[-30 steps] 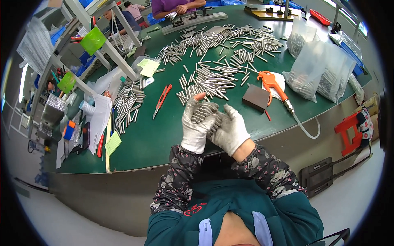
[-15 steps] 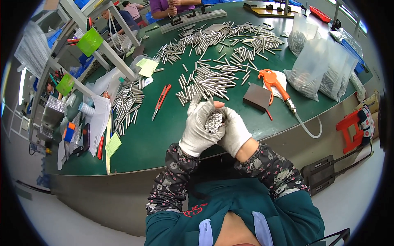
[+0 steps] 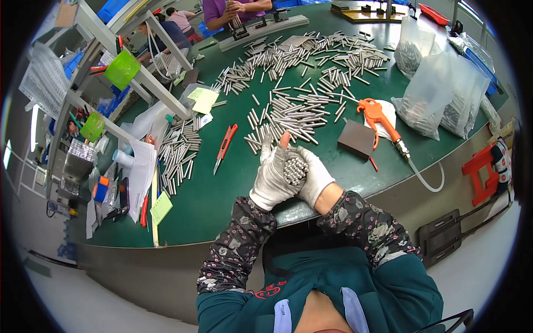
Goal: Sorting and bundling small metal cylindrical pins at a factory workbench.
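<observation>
A bundle of metal pins (image 3: 295, 170) is held upright between my two gloved hands, its round ends facing up. My left hand (image 3: 273, 176) wraps the bundle from the left, with a bare thumb tip poking out of the white glove. Against the right side of the bundle my right hand (image 3: 316, 176) is curled, its fingers partly hidden. Just beyond my hands lies a loose heap of the same pins (image 3: 297, 114) on the green table (image 3: 222, 208). A wider spread of pins (image 3: 283, 58) covers the far part.
An orange air gun (image 3: 380, 116) with a hose lies beside a dark block (image 3: 356, 139) at right. Plastic bags of pins (image 3: 425, 102) stand beyond. To the left are a red utility knife (image 3: 225, 149), another pin pile (image 3: 180, 150) and papers (image 3: 143, 177). A co-worker (image 3: 233, 14) sits opposite.
The bundle is turned so its ends face up more squarely, and my left thumb now points up beside it. The whole scene shifts slightly right in view.
</observation>
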`<action>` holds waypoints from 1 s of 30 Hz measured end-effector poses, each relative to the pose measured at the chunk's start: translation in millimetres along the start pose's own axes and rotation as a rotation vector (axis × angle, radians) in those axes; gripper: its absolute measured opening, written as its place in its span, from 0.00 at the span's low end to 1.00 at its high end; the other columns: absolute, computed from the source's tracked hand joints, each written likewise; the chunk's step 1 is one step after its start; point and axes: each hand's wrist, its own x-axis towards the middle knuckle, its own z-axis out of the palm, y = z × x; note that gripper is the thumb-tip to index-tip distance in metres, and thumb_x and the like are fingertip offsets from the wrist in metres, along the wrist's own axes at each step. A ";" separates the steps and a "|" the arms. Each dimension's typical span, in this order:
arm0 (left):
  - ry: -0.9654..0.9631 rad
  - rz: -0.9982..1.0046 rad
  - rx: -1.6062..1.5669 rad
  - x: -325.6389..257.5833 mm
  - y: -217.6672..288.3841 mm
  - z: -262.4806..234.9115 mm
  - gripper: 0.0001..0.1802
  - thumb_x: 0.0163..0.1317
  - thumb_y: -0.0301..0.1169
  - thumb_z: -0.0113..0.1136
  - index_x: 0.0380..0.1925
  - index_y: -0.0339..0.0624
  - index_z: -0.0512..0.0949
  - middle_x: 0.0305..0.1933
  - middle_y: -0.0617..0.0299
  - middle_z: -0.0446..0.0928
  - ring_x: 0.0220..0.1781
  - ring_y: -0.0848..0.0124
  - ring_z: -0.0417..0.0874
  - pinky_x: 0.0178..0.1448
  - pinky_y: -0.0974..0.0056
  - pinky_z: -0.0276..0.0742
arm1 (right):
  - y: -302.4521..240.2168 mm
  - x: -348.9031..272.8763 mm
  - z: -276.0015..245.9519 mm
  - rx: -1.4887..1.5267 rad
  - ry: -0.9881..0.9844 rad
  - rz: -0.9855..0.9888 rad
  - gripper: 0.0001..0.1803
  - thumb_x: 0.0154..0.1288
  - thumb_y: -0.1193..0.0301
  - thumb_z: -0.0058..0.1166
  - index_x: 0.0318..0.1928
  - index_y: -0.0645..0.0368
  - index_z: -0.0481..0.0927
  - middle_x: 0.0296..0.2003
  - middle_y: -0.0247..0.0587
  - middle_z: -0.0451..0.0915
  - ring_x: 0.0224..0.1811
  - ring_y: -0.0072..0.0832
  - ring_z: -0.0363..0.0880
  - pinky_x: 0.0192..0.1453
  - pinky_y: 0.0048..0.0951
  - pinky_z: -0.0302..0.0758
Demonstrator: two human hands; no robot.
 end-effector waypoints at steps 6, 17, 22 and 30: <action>-0.008 0.019 0.099 -1.8 -11.8 -1.0 0.56 0.42 0.34 0.71 0.67 0.37 0.44 0.36 0.65 0.78 0.41 0.68 0.80 0.71 0.44 0.44 | -2.4 7.4 1.7 -0.012 0.005 0.076 0.15 0.68 0.61 0.40 0.42 0.56 0.76 0.40 0.40 0.80 0.41 0.34 0.78 0.51 0.37 0.75; 0.156 0.012 -0.087 1.9 -24.4 4.7 0.30 0.38 0.28 0.69 0.45 0.42 0.70 0.35 0.62 0.77 0.38 0.62 0.80 0.68 0.47 0.55 | -1.4 23.6 -2.5 -0.076 0.039 0.088 0.14 0.67 0.60 0.41 0.41 0.54 0.76 0.39 0.39 0.80 0.40 0.32 0.79 0.47 0.37 0.77; 0.115 -0.411 -0.509 -13.3 -29.0 8.6 0.24 0.40 0.29 0.69 0.40 0.42 0.72 0.35 0.62 0.74 0.37 0.64 0.78 0.54 0.61 0.71 | -10.5 20.3 -6.4 -0.182 -0.187 0.103 0.15 0.68 0.63 0.41 0.46 0.57 0.76 0.43 0.38 0.78 0.43 0.30 0.78 0.50 0.36 0.76; 0.087 -0.409 -0.649 -18.8 -39.5 17.4 0.27 0.44 0.18 0.64 0.45 0.42 0.64 0.37 0.67 0.71 0.38 0.77 0.75 0.44 0.72 0.75 | -6.1 14.3 -0.1 -0.251 -0.213 0.035 0.15 0.68 0.69 0.42 0.54 0.55 0.72 0.46 0.34 0.77 0.47 0.25 0.77 0.53 0.30 0.74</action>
